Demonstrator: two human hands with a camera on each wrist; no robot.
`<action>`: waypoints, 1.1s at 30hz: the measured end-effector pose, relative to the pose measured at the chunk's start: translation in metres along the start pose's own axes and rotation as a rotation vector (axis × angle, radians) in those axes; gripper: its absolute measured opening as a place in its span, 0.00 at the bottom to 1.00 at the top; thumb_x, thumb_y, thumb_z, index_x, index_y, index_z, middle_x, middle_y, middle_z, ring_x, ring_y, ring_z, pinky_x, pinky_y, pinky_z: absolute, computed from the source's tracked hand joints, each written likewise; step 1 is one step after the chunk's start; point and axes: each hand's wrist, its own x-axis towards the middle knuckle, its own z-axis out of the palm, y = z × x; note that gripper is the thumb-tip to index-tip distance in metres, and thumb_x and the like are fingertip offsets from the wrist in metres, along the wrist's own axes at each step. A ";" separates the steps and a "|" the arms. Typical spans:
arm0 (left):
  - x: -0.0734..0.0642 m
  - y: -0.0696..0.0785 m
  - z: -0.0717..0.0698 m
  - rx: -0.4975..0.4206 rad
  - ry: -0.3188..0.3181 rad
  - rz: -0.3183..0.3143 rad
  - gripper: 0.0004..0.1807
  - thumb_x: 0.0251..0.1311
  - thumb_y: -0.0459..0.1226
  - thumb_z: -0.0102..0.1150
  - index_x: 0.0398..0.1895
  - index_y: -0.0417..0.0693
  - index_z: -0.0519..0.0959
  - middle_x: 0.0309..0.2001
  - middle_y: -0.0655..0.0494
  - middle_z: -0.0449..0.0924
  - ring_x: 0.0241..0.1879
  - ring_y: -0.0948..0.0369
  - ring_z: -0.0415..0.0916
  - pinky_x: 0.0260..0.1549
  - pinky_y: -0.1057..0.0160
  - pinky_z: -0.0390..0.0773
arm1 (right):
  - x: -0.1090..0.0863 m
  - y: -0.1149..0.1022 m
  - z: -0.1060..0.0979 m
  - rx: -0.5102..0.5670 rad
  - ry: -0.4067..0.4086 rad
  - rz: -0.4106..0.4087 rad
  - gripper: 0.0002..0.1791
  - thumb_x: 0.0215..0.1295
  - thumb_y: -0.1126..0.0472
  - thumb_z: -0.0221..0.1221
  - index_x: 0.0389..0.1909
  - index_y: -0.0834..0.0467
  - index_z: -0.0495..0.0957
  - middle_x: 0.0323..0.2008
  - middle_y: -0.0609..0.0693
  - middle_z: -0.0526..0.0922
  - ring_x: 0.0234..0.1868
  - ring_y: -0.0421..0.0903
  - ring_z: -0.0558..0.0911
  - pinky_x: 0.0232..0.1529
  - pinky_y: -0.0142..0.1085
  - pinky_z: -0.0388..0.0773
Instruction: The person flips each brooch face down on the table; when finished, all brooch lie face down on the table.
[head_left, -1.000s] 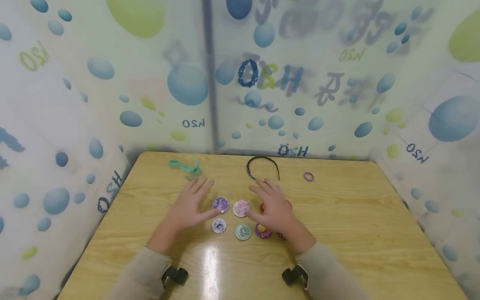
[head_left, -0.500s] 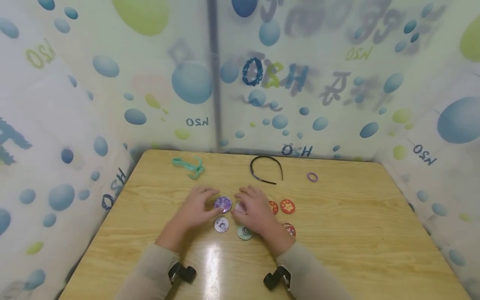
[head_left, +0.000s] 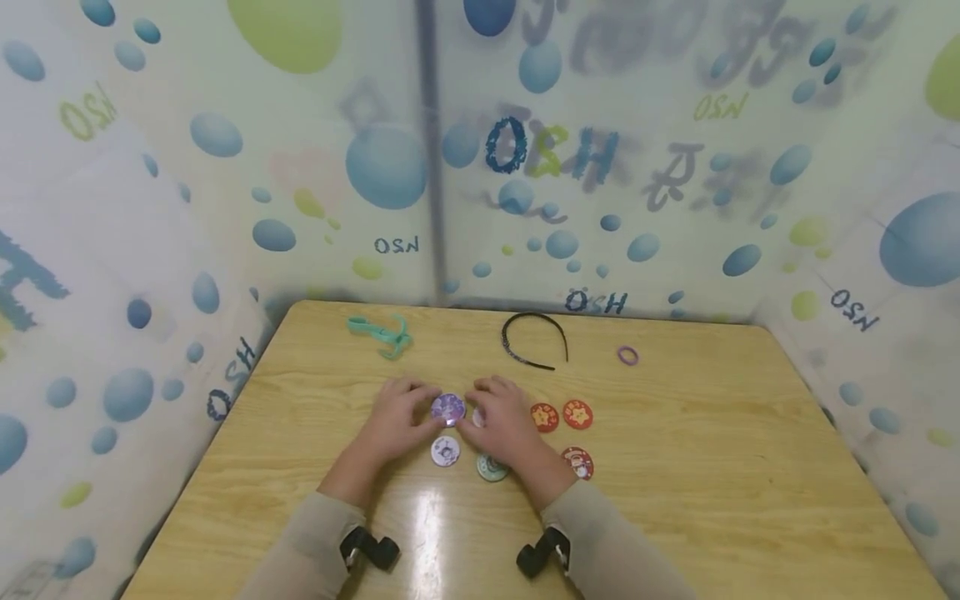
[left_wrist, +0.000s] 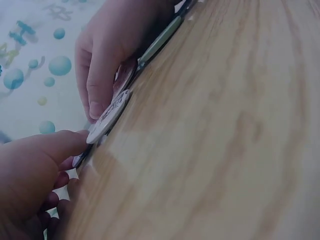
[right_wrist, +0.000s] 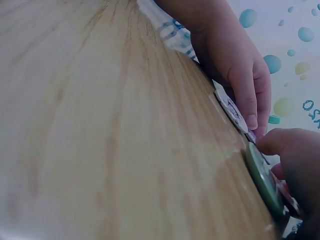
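In the head view a purple round pin badge (head_left: 448, 409) lies between my two hands. My left hand (head_left: 396, 421) curls thumb and fingers round its left edge. My right hand (head_left: 504, 423) holds the right edge between thumb and fingertips, arched over a pink badge (head_left: 478, 417) that it mostly hides. Just in front are a white badge (head_left: 446, 451) and a mint-green badge (head_left: 492, 467), the latter partly under the right hand. The left wrist view shows the left thumb (left_wrist: 70, 142) low at the table, behind the white badge (left_wrist: 108, 117).
Several red badges (head_left: 577, 414) lie right of the right hand. Farther back on the wooden table (head_left: 697, 467) sit a teal strap-like item (head_left: 382, 335), a black headband (head_left: 506, 337) and a purple ring (head_left: 627, 356). Patterned walls stand behind and at both sides.
My right hand has moved left, off the red badges and over the pink one, to the purple badge's right edge. The left hand has closed in on its left edge.
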 end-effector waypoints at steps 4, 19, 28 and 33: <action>-0.003 0.000 0.001 -0.026 0.027 0.017 0.28 0.60 0.48 0.76 0.61 0.46 0.85 0.58 0.43 0.80 0.59 0.44 0.71 0.62 0.39 0.68 | 0.000 0.003 0.004 0.017 0.003 0.015 0.28 0.66 0.40 0.69 0.59 0.53 0.86 0.69 0.56 0.79 0.74 0.62 0.70 0.76 0.61 0.57; -0.005 0.004 0.000 -0.063 0.041 -0.002 0.26 0.57 0.41 0.78 0.60 0.46 0.85 0.47 0.52 0.79 0.49 0.52 0.69 0.52 0.49 0.67 | -0.001 0.005 0.005 0.059 0.025 0.010 0.25 0.65 0.43 0.72 0.58 0.50 0.88 0.67 0.56 0.80 0.72 0.62 0.72 0.74 0.61 0.60; -0.006 0.003 0.001 -0.133 0.044 -0.021 0.26 0.54 0.37 0.79 0.58 0.46 0.84 0.35 0.61 0.80 0.43 0.56 0.68 0.49 0.51 0.65 | -0.001 0.005 0.005 0.157 0.041 0.018 0.21 0.67 0.48 0.72 0.57 0.51 0.88 0.65 0.55 0.82 0.71 0.62 0.73 0.74 0.61 0.60; -0.005 0.004 0.000 -0.167 0.056 -0.041 0.25 0.52 0.36 0.80 0.55 0.45 0.85 0.33 0.65 0.77 0.42 0.58 0.68 0.49 0.51 0.65 | 0.001 0.006 0.005 0.165 0.046 0.025 0.19 0.67 0.49 0.72 0.57 0.50 0.88 0.64 0.53 0.82 0.70 0.60 0.74 0.74 0.60 0.60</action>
